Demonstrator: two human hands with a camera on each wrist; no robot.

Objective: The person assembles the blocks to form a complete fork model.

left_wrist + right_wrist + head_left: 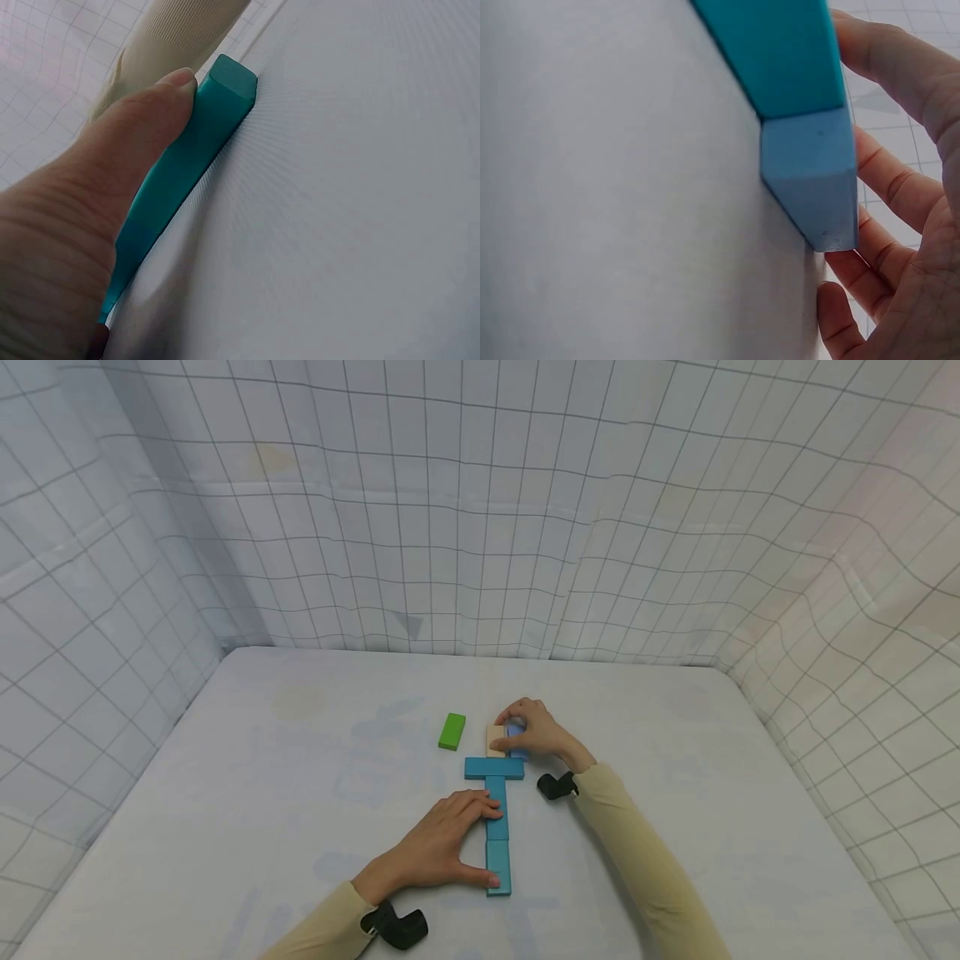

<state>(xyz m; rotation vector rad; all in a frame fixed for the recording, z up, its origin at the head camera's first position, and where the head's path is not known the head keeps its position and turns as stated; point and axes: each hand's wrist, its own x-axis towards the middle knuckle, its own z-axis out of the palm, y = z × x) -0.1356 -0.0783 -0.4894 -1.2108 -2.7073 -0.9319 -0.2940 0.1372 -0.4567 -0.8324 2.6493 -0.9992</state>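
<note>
Two teal blocks, an upper one (pixel 498 828) and a lower one (pixel 498 857), lie end to end as a stem in the head view. A teal crossbar block (pixel 493 768) lies across their far end. My left hand (pixel 431 846) is spread beside the stem, its fingertips on the upper block and its thumb on the lower one. Beyond the crossbar, a beige block (pixel 495 732) stands alongside a light blue block (pixel 808 157). My right hand (pixel 538 731) arches over the light blue block, its thumb and curled fingers at the beige one. The hand partly hides both.
A green block (pixel 452 732) lies apart, left of the beige block. White table surface (pixel 300 760) surrounds the blocks. Grid-patterned white curtains (pixel 480 527) stand at the back and both sides. A black wrist camera (pixel 557 787) sits at the right cuff, another (pixel 401 928) at the left.
</note>
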